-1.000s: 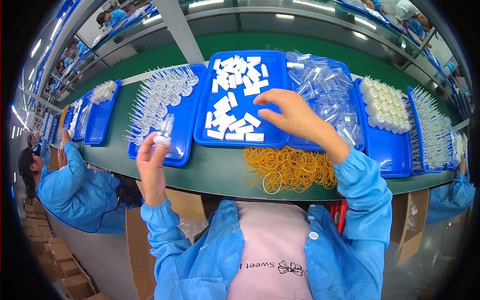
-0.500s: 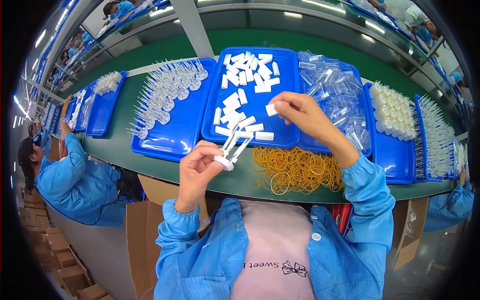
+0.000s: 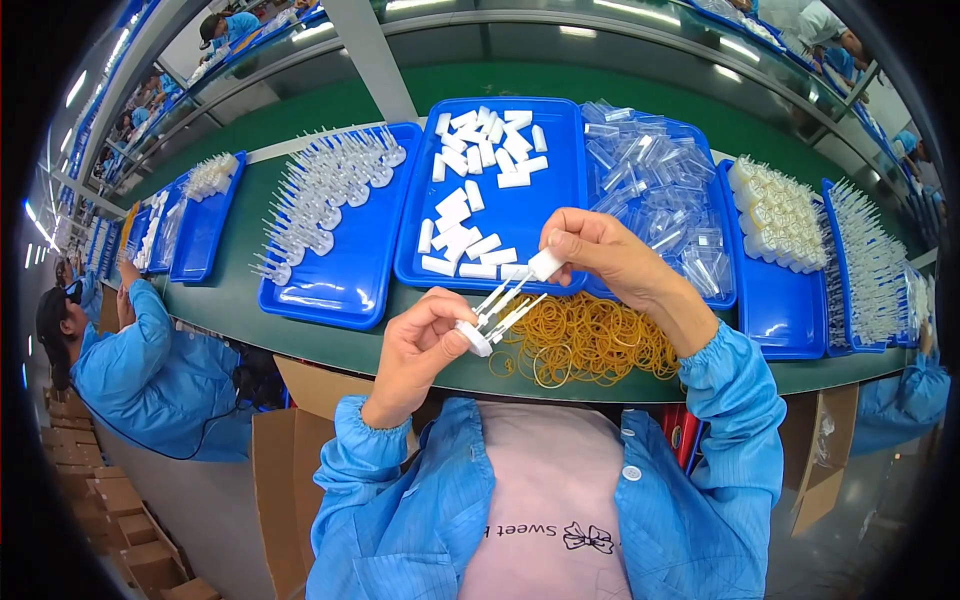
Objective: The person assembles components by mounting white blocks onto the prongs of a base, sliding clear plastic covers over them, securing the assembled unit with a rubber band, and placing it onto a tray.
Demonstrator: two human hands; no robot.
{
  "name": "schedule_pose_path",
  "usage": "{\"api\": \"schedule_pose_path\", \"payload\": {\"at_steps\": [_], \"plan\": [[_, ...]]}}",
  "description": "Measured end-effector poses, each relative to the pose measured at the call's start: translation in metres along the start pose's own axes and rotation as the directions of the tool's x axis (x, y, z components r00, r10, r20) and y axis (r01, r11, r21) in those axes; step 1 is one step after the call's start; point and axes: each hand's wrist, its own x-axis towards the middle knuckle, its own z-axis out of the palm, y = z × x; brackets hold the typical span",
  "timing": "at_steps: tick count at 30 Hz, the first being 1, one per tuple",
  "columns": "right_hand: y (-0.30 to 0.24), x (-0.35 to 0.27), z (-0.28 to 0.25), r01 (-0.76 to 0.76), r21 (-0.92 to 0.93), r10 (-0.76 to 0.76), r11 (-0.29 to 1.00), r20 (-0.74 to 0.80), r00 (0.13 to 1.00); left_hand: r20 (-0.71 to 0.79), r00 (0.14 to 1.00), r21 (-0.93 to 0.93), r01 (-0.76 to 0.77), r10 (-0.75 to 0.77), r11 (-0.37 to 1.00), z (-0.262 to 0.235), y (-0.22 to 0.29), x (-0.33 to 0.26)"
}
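Green counter (image 3: 232, 282) | middle blue tray (image 3: 515, 215): many loose white blocks (image 3: 458, 240) left | left blue tray (image 3: 352, 268): rows of pronged pieces (image 3: 325, 195) | left grip (image 3: 412, 342) pinching held pronged piece (image 3: 474, 338) over counter's near edge | right grip (image 3: 605, 255) pinching single white block (image 3: 545, 265) by its prong tips, seemingly not yet fitted

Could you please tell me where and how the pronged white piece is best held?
Pinch the pronged white piece by its round base, probably from the left, as the left hand does: its slim prongs point up-right toward the right hand.
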Motion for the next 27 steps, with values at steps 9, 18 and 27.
{"api": "schedule_pose_path", "payload": {"at_steps": [9, 18, 27], "plan": [[-0.004, -0.011, 0.021, 0.142, -0.532, -0.169, 0.835, -0.002, 0.986, 0.039, 0.998, 0.143, -0.053, 0.048, 0.988, 0.002, -0.005, 0.002], [-0.019, -0.03, 0.021, 0.034, -0.397, -0.038, 0.917, -0.003, 0.999, 0.063, 0.995, 0.153, -0.092, 0.083, 0.984, 0.0, -0.011, -0.004], [-0.009, -0.029, 0.034, 0.161, -0.651, -0.135, 0.742, 0.089, 0.987, -0.068, 0.993, 0.171, -0.084, 0.096, 0.982, 0.006, -0.017, -0.008]]}}
